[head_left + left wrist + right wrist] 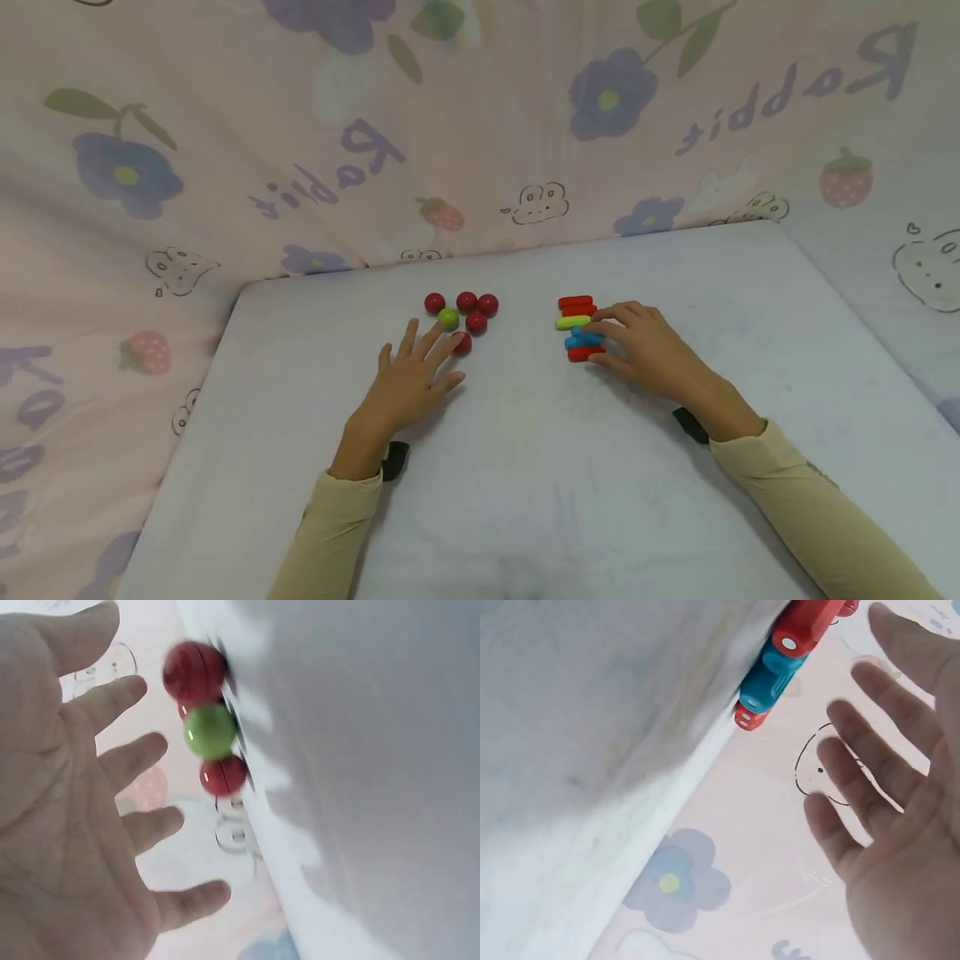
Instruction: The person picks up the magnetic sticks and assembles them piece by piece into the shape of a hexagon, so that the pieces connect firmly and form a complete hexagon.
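Several shiny red balls [476, 323] and one green ball [447, 318] sit in a cluster on the white table. My left hand [408, 382] is spread beside them, its fingertips over or close to the nearest red ball [462, 342]; the left wrist view shows nothing in its palm. To the right, short rounded sticks lie in a column: red sticks [576, 302], a yellow-green stick [572, 322] and blue sticks [583, 341]. My right hand [654, 353] hovers at their right ends, fingers slightly bent and apart in the right wrist view, partly covering the sticks.
The white table [517, 483] has its far edge just behind the balls and sticks. A pink printed curtain [480, 125] with flowers, rabbits and strawberries hangs behind and around it. A black wrist device [395, 461] is under the left wrist, another [691, 425] under the right.
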Tool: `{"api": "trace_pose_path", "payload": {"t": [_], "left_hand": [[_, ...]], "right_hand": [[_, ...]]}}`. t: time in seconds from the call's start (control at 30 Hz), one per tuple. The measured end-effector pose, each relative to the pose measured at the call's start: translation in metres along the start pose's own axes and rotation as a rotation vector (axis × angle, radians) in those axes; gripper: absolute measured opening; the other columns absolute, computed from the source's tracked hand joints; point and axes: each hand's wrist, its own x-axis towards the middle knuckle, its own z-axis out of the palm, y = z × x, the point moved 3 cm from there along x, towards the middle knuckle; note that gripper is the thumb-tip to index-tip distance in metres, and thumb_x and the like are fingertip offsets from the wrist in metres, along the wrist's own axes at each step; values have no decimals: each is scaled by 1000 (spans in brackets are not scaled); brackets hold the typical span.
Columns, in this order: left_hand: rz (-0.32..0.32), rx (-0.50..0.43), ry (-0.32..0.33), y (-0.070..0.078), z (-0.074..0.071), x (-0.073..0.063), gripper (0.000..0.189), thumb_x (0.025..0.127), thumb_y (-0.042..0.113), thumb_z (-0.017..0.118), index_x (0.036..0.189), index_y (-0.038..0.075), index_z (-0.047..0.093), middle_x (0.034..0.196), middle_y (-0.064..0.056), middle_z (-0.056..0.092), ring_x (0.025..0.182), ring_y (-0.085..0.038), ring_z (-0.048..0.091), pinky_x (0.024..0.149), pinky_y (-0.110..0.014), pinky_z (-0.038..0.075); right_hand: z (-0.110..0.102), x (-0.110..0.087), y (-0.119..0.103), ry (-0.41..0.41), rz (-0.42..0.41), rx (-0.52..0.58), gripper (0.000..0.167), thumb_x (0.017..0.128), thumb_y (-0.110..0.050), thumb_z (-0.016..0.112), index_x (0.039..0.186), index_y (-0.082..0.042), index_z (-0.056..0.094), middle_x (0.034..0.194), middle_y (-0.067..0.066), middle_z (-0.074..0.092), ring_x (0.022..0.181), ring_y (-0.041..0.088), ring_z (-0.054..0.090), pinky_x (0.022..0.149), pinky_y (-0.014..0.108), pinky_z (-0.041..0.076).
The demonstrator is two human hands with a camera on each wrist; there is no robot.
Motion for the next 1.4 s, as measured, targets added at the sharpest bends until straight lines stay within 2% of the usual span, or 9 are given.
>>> {"api": "trace_pose_path", "payload": {"t": [0.1,0.2,0.43,0.6,0.77,1.03,1.17,1.3,1.4], "left_hand": [[29,-37,-33,6,6,6,60,102,53,44,156,30,32,168,2,19,156,-36,5,115,-72,16],[54,-23,-50,8,9,8,59,102,52,43,156,28,34,167,3,20,155,-36,10,115,-70,20],[77,-25,18,10,4,10,51,101,35,55,150,22,46,158,-2,40,143,-34,39,109,-61,37],[58,-35,11,10,3,12,44,100,28,60,143,19,54,140,-5,60,129,-30,54,101,-54,47],[54,-25,1,10,4,12,44,96,27,65,139,18,58,134,-5,65,126,-29,58,99,-52,49],[87,-87,41,9,2,13,44,91,22,72,134,19,63,128,-4,68,121,-26,62,100,-47,51],[46,-133,42,9,5,11,39,91,23,73,129,17,65,124,-3,70,117,-25,64,99,-46,51],[-19,-169,19,11,8,3,41,90,25,74,129,17,66,125,-3,70,119,-25,63,101,-46,51],[-40,-178,16,13,8,-4,43,89,24,75,129,16,65,126,-4,69,121,-25,62,103,-46,50]], "right_hand": [[4,-3,-2,24,-45,-14,33,84,-25,81,113,-13,72,114,9,66,112,30,56,96,50,46],[7,-4,-2,18,-63,-26,26,83,-22,81,107,-13,74,106,7,68,103,27,58,89,45,50],[6,-2,-3,-25,-56,4,25,81,-18,83,103,-13,74,104,5,69,100,26,61,88,43,52],[7,-3,-4,-62,-29,39,23,81,-17,82,102,-13,72,101,3,69,97,23,63,87,41,54],[8,-4,-3,-97,13,60,23,82,-18,82,103,-13,72,99,2,70,94,21,64,85,41,56],[6,-4,0,-111,-2,57,26,83,-17,80,108,-14,71,102,0,69,95,18,64,85,39,55],[7,-4,2,-123,4,60,28,84,-18,80,110,-14,72,103,0,69,95,18,64,86,40,55],[8,-4,3,-136,16,66,28,84,-20,80,110,-14,72,103,1,70,96,19,64,87,42,55],[9,-4,3,-145,22,63,27,85,-22,79,110,-15,71,105,1,71,97,20,65,87,42,55]]}}
